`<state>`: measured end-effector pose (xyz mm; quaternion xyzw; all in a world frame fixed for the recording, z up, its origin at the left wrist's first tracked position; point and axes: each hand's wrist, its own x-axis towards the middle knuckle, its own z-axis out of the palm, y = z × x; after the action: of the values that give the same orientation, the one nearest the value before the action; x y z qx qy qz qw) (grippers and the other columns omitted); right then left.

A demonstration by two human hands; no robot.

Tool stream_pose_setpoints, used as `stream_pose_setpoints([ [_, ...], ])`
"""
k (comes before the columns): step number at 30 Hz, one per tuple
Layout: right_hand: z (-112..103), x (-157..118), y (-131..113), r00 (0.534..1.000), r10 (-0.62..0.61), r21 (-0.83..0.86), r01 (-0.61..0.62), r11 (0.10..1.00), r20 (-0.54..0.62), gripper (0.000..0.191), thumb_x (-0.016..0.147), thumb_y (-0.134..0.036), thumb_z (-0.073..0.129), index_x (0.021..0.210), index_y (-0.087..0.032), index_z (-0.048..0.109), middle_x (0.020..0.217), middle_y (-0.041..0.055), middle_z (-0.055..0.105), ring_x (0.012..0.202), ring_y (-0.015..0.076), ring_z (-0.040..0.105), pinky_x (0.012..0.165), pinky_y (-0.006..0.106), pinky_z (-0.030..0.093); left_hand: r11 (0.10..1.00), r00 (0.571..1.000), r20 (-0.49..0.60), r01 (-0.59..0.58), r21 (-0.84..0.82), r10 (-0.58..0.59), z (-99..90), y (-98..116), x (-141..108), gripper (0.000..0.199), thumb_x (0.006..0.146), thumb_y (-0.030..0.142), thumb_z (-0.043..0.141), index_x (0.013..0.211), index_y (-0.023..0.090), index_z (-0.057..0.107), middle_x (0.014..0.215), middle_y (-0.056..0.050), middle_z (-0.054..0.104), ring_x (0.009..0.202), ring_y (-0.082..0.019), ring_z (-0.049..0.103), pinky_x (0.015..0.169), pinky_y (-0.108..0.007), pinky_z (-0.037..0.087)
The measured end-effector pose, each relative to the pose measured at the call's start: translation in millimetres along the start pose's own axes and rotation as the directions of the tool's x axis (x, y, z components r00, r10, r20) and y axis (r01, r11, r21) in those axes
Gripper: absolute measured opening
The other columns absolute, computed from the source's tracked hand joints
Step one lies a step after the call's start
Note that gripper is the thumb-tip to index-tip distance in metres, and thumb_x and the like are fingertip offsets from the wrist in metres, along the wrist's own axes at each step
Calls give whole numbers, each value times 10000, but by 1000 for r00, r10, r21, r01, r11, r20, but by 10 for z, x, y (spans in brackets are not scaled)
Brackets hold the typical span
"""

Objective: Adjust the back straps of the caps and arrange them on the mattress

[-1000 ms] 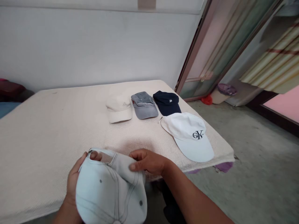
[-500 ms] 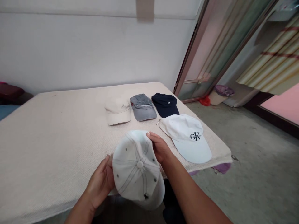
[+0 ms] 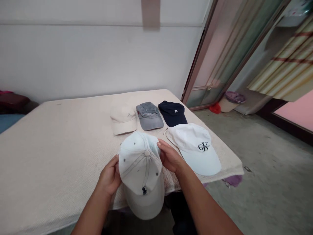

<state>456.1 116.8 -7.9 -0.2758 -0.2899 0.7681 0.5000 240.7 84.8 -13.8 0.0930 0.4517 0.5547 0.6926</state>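
Observation:
Both my hands hold a white baseball cap with dark stitching and a small dark emblem on its front. Its brim points down towards me, over the near edge of the bed-like surface. My left hand grips the cap's left side, and my right hand pinches its right side near the back. Beyond it lie a cream cap, a grey cap and a navy cap in a row. A larger white cap with black letters rests to the right, close to my right forearm.
The caps lie on a cream textured cover, against a white wall. A waste bin and a red item stand on the grey floor at right. Purple cloth hangs below the cover's right corner.
The white cap in my hands has turned so its brim points more straight down towards me. My left hand has moved up and right. The other caps lie as before.

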Motion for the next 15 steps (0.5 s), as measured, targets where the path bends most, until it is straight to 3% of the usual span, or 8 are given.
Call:
stream_pose_setpoints([
  [4,19,27,-80,997,-80,-30,80,996,9,380,784,-295,577,1161,-270,540,992,17,662,844,164,608,747,279,461,1000,998,52,-25,-3,25,97,74,159,140,757,139,557,852,106,654,757,-78,713,777,-234,669,740,-350,531],
  [9,-26,124,-75,990,-129,-53,126,991,-58,417,782,-313,569,1192,-267,514,1086,25,636,925,169,595,773,274,456,999,998,52,-36,-34,38,183,83,418,135,750,98,541,826,100,652,713,-68,712,745,-217,674,747,-330,531],
  [15,-227,233,60,986,-91,-125,74,989,-137,558,655,-217,637,1197,-220,505,916,28,674,748,163,610,697,275,448,999,1000,7,-2,-47,2,205,15,665,170,742,57,534,872,82,640,718,-83,714,754,-209,675,715,-292,531],
])
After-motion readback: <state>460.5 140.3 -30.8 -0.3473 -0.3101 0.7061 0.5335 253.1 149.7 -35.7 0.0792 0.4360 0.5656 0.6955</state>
